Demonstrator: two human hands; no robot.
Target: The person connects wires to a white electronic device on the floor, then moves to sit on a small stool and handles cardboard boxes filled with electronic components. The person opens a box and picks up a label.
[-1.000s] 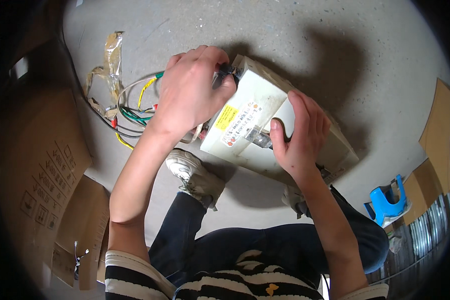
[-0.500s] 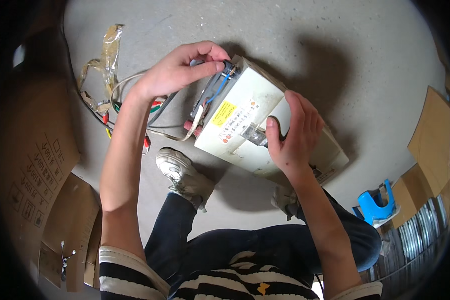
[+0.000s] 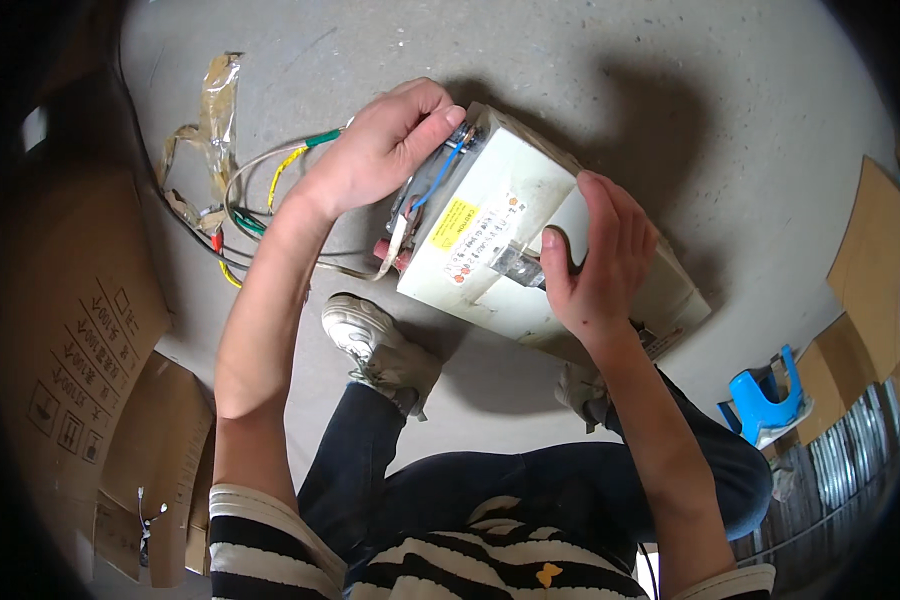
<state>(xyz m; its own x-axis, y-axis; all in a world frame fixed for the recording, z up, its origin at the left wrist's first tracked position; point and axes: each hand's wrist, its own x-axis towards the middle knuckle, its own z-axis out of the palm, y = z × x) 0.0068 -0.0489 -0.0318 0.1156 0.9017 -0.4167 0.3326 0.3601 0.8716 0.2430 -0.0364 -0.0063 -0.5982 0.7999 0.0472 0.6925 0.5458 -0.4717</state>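
Note:
A white metal box (image 3: 500, 300) lies at a slant on the floor. Its top bears a yellow label (image 3: 454, 225) and a dark taped patch (image 3: 520, 266). At its left end are dark parts, a blue wire (image 3: 438, 187) and a reddish piece (image 3: 395, 258). My left hand (image 3: 385, 145) is closed round the far corner of that end, thumb on the black part; its fingertips are hidden. My right hand (image 3: 607, 265) lies over the top near the far edge, fingers stretched and thumb apart.
Cables with green and yellow sections (image 3: 288, 175) and crumpled brown tape (image 3: 218, 120) lie on the floor at left. Cardboard boxes (image 3: 80, 330) stand along the left. At right are a blue plastic piece (image 3: 760, 405), a cardboard flap (image 3: 870, 240) and stacked metal pieces (image 3: 850, 460).
My left hand has moved slightly right and closed further on the box's wired end, its thumb now pressed on the corner. My right hand stays on the top. The view has shifted a little.

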